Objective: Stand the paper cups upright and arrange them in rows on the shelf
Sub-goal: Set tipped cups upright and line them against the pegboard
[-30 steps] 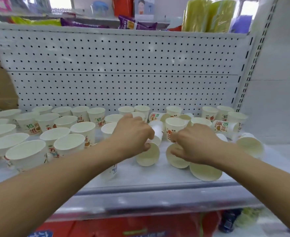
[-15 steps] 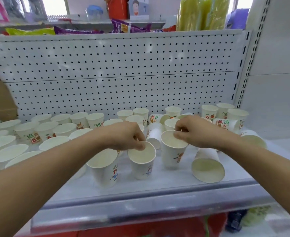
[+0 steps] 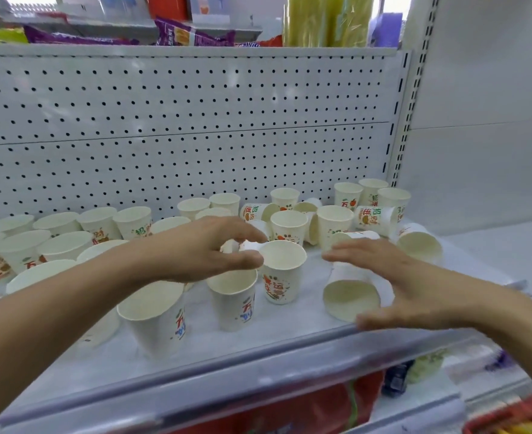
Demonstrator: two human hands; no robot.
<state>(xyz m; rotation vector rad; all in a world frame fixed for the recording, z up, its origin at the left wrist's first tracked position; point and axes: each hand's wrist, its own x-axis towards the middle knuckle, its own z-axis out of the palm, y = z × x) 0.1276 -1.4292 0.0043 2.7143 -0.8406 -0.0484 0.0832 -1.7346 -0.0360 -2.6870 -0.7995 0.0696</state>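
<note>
Head view, close, down onto shelf (image 3: pixel 292 332)

Place: a shop aisle.
Signs: white perforated metal shelving back panel (image 3: pixel 195 120), purple snack packets (image 3: pixel 192 34) stocked above, printed paper cups (image 3: pixel 281 274) laid out.

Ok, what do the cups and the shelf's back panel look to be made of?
Cups: thin paper, matte white walls, printed colour designs, rolled rims. Back panel: probably painted sheet metal, pale grey, evenly punched holes and a seam; unconfirmed by look alone.
</note>
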